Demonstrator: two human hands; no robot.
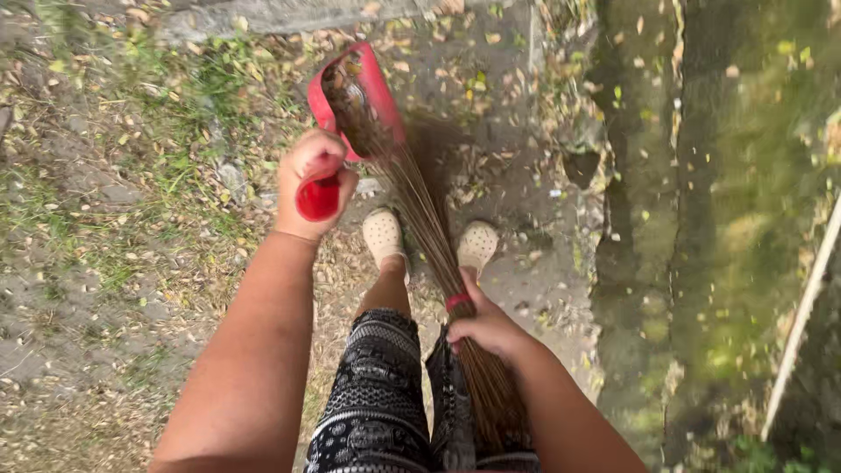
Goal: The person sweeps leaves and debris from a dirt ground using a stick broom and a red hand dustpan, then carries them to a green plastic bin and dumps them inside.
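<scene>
Outdoors, leaf-strewn dirt path [508,131] and grass [131,175], left hand [311,180] clenched on red dustpan [355,96], right hand [486,328] grasping stick broom [429,228].

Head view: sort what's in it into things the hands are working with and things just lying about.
In use:
- red dustpan, handle gripped by the left hand
- stick broom, held by the right hand, bristle tips in the pan
- dry leaves and debris in the pan

Lying about:
- scattered fallen leaves on the ground
- pale pole at the right edge
- mossy concrete gutter
</scene>
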